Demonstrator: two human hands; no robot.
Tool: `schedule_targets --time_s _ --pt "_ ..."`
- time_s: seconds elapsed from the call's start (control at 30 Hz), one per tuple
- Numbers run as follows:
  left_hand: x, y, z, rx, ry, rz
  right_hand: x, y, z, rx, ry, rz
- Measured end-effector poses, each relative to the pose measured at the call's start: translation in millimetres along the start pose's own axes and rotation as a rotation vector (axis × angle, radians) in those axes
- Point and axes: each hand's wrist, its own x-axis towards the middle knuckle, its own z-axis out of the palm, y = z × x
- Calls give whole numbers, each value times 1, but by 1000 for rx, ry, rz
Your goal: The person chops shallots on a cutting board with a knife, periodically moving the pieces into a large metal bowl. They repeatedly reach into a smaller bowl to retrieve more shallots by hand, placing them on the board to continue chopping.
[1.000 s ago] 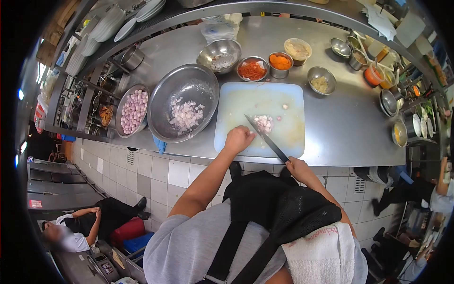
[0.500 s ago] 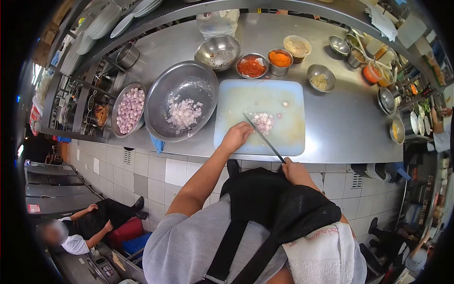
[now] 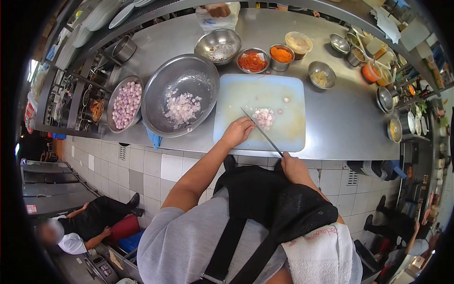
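Observation:
My right hand (image 3: 295, 169) is wrapped round the handle of a long kitchen knife (image 3: 263, 131), whose blade slants across the cutting board (image 3: 291, 90). Beside the blade, my left hand (image 3: 239, 131) rests on the board with curled, closed fingers; what they pinch is hidden. A small heap of sliced shallots (image 3: 263, 118) lies just beyond the blade, with a few loose pieces around it. Left of the board, a large steel bowl (image 3: 156, 90) holds more sliced shallots (image 3: 183, 108). Whole peeled shallots (image 3: 126, 105) fill another bowl at the far left.
Behind the board stand an empty-looking steel bowl (image 3: 203, 46), red shreds (image 3: 252, 61), an orange food (image 3: 281, 55) and a lidded tub (image 3: 299, 43). A small bowl (image 3: 322, 75) sits right. Another person's hand (image 3: 218, 9) is over a plastic bag. Someone sits lower left.
The view has shifted slightly. Another person's hand has appeared over the plastic bag at the back. My hands and the knife keep nearly the same place on the board.

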Motion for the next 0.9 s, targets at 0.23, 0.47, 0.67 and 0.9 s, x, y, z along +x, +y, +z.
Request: schedule_targets --time_s 0.23,0.47,0.67,0.9 --pt "-3 -8 3 -1 22 34 2 5 12 68 5 -30" --pt "-3 -7 2 -21 29 31 1 7 8 37 -18 -8" --pt "-1 -9 2 -19 26 30 -4 3 -6 22 -8 -15" --pt "-5 -9 4 -7 43 35 -16 14 6 76 31 -46"
